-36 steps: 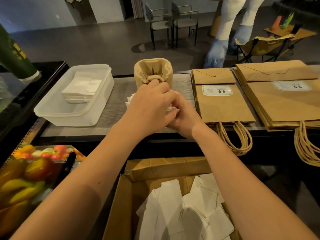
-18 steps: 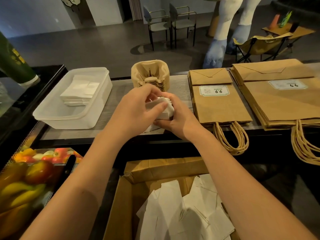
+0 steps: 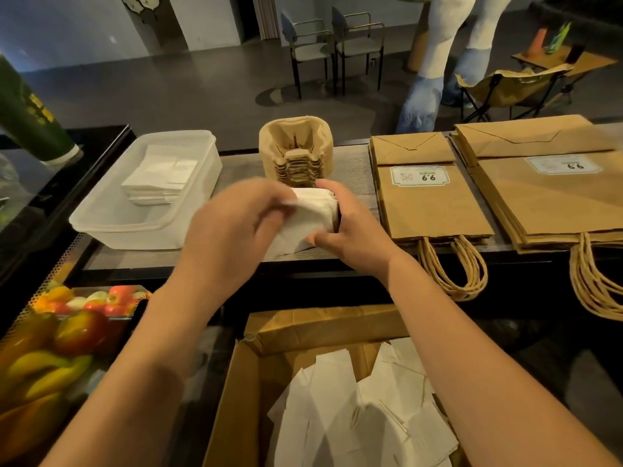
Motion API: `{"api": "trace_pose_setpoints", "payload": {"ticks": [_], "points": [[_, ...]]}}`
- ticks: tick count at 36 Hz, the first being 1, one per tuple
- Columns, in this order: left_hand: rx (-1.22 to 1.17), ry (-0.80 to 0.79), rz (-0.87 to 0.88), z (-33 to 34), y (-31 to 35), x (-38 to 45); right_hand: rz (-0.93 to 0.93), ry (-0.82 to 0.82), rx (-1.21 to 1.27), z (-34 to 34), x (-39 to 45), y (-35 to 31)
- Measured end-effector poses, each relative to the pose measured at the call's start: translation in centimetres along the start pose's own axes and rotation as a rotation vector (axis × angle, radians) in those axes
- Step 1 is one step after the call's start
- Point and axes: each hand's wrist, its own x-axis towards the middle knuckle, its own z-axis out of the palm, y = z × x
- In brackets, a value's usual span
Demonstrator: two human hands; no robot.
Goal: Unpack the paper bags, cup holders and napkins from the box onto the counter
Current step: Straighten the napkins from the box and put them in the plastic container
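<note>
Both hands hold a stack of white napkins (image 3: 312, 215) just above the counter's (image 3: 236, 170) front edge. My left hand (image 3: 232, 227) pinches the stack's left side from above. My right hand (image 3: 347, 227) grips its right side, thumb along the near edge. Behind them stands a stack of brown pulp cup holders (image 3: 296, 150). Two piles of brown paper bags, a smaller one (image 3: 428, 200) and a larger one (image 3: 553, 187), lie flat to the right, handles hanging over the edge. The open cardboard box (image 3: 242, 382) below holds several loose white napkins (image 3: 364, 409).
A clear plastic tub (image 3: 111, 227) with folded napkins inside sits left on the counter. A display of fruit (image 3: 50, 338) lies at lower left. A green cylinder (image 3: 27, 109) stands far left. Chairs (image 3: 333, 45) and a person's legs (image 3: 435, 62) are beyond the counter.
The hands have lifted the napkin stack off the counter and squared it; the left hand has moved left and now shows motion blur.
</note>
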Motion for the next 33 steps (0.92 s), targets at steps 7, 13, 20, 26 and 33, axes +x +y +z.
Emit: {"api": "trace_pose_setpoints", "payload": {"ticks": [7, 13, 20, 26, 33], "points": [[0.285, -0.191, 0.086, 2.2, -2.2, -0.5, 0.057, -0.092, 0.078, -0.2, -0.2, -1.0], [0.334, -0.095, 0.232, 3.4, -2.5, 0.5, 0.054, -0.125, 0.082, 0.0, -0.1, -0.6], [0.203, 0.088, -0.038, 3.9, -3.7, -0.9, 0.005, -0.034, -0.001, -0.1, -0.1, -0.4], [-0.416, -0.051, -0.703, 3.8, -3.3, -3.0, 0.021, -0.042, -0.009, 0.3, -0.1, -0.7], [-0.599, -0.176, -0.636, 4.1, -1.6, -1.6, 0.007, -0.042, 0.000, 0.5, 0.0, -1.2]]}}
